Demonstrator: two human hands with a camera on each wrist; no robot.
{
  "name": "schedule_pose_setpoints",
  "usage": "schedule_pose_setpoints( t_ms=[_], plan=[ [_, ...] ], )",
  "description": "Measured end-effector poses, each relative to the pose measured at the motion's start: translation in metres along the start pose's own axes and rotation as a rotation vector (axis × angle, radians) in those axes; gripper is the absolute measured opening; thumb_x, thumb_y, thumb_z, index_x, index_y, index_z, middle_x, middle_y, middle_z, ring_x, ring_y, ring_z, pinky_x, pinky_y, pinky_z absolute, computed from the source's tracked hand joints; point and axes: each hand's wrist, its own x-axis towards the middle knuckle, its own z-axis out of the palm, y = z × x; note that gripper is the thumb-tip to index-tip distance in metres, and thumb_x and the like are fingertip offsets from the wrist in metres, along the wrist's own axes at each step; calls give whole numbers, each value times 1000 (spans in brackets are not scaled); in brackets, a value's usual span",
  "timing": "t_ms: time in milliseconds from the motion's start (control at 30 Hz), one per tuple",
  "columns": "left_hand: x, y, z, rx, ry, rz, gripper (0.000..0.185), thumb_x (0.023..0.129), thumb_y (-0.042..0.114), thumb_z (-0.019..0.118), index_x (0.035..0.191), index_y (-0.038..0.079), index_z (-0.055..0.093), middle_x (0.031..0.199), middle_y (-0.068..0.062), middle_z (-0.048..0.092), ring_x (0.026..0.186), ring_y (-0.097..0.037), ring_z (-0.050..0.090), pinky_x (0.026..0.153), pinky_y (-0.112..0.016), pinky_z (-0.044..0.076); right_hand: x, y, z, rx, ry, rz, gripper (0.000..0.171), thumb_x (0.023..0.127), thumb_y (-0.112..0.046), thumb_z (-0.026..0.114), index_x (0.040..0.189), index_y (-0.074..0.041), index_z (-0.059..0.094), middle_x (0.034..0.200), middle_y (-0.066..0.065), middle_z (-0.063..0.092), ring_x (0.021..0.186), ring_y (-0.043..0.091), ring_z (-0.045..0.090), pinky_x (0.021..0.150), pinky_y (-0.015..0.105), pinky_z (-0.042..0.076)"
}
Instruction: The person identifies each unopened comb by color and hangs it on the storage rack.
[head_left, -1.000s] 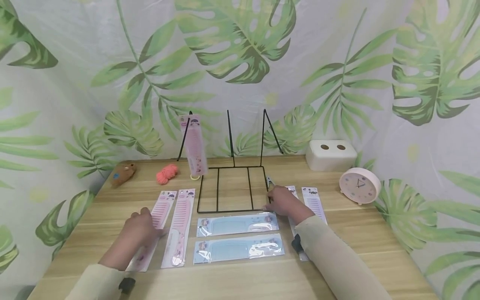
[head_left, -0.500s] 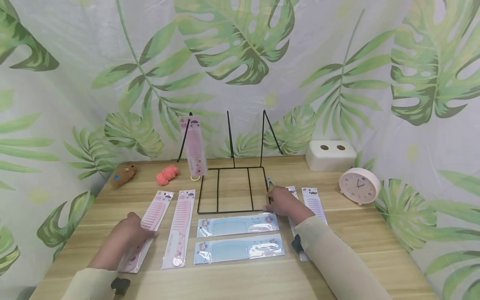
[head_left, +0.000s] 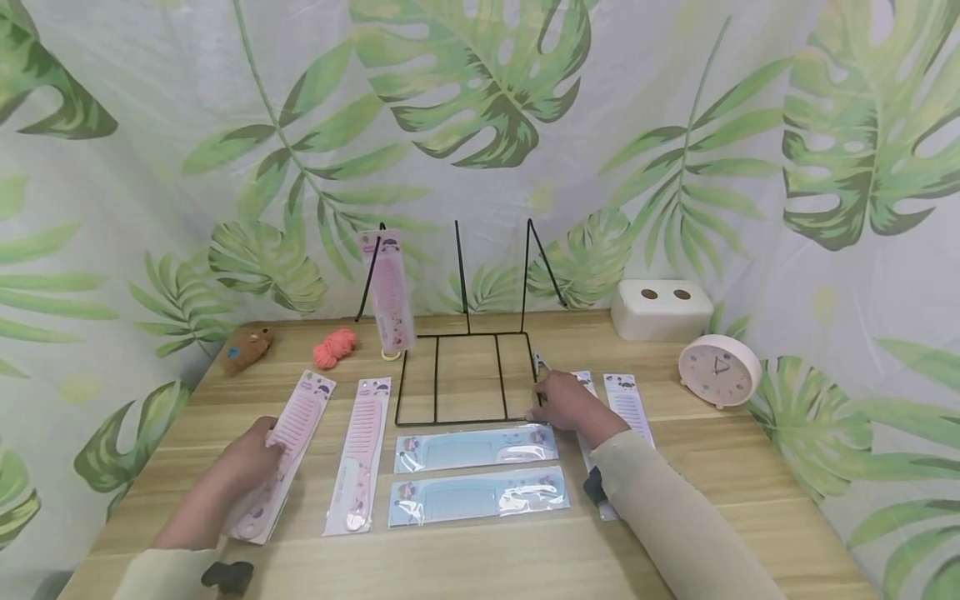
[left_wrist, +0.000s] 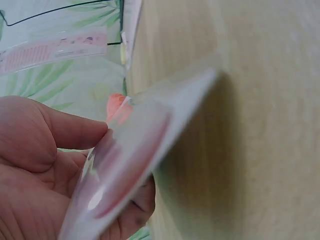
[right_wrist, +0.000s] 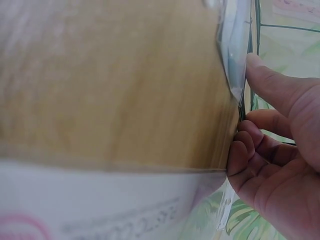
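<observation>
My left hand [head_left: 251, 458] pinches a packaged pink comb [head_left: 300, 417] along its edge. In the left wrist view, the thumb lies on one face of the pack [left_wrist: 135, 155], fingers behind; its far end is tilted up off the table. A second packaged pink comb [head_left: 360, 450] lies just right of it. At the front right corner of a black wire rack [head_left: 465, 423], my right hand [head_left: 562, 402] grips the frame with curled fingers. One more packaged pink comb [head_left: 388, 292] hangs from the rack's left hook.
Two packaged blue combs [head_left: 476, 447] [head_left: 480, 497] lie before the rack. Packaged purple combs [head_left: 628, 404] lie right, one partly under my right arm. Behind are coral yarn [head_left: 333, 347], a brown plush toy [head_left: 247, 348], a white box [head_left: 662, 312] and a pink clock [head_left: 720, 372].
My left hand has shifted left and closer to me, taking hold of the pink comb pack, which has slid left and lifted at one end. My right hand has stayed at the rack.
</observation>
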Motion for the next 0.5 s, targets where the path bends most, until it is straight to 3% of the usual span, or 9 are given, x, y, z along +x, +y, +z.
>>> schedule_pose_setpoints(
  t_ms=[67,200,367,500],
  plan=[
    [-4,1,-3,-9,7,9,61,114,19,39,163,-12,21,156,-49,38,136,-64,51,103,-75,50,0,0,1,4,0,-2,60,100,-34,82,147,-1,67,151,24,64,142,41,60,120,55,50],
    [-14,7,-14,-86,11,37,63,114,18,38,166,-10,14,158,-52,30,141,-71,40,106,-79,46,0,0,2,2,7,-17,58,99,-33,82,145,0,68,149,24,66,141,41,60,119,54,51],
    [-26,17,-25,-253,32,107,67,115,10,34,168,-5,-4,151,-53,37,131,-62,55,94,-62,59,0,0,4,-8,7,-11,59,100,-35,82,146,-1,68,150,23,65,142,40,60,119,54,51],
    [-32,27,-28,-357,47,202,64,115,3,31,165,-3,-8,153,-58,33,136,-67,52,100,-66,60,1,0,3,-8,12,-3,59,99,-35,82,146,-2,68,150,22,65,141,39,61,119,53,51]
  ],
)
